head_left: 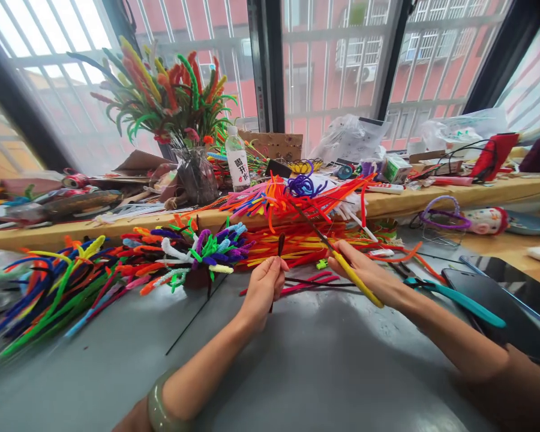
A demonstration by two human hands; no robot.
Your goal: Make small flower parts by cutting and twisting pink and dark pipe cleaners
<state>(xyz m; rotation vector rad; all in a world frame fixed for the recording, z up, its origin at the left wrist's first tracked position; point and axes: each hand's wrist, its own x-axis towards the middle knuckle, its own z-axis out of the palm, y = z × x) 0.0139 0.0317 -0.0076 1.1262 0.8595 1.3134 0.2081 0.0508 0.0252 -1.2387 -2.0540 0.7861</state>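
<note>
My left hand (pixel 264 284) pinches a dark brown pipe cleaner (pixel 281 243), whose bent top stands up above the fingers. To the right, my right hand (pixel 357 267) is closed around a yellow-handled tool (pixel 354 277). A long, thin dark part points up and left from this handle; whether it is the tool's tip or another pipe cleaner I cannot tell. Between and behind the hands, pink pipe cleaners (pixel 312 282) and a dark one lie on the grey table (pixel 324 372). Orange and yellow pipe cleaners (pixel 270 249) are heaped just beyond.
Bundles of coloured pipe cleaners (pixel 58 294) lie at left, beside a bunch in a holder (pixel 198 279). Turquoise-handled pliers (pixel 459 297) and phones (pixel 517 288) are at right. A cluttered wooden ledge (pixel 117 225) bears a flower vase (pixel 197 177) and a bottle (pixel 237 162).
</note>
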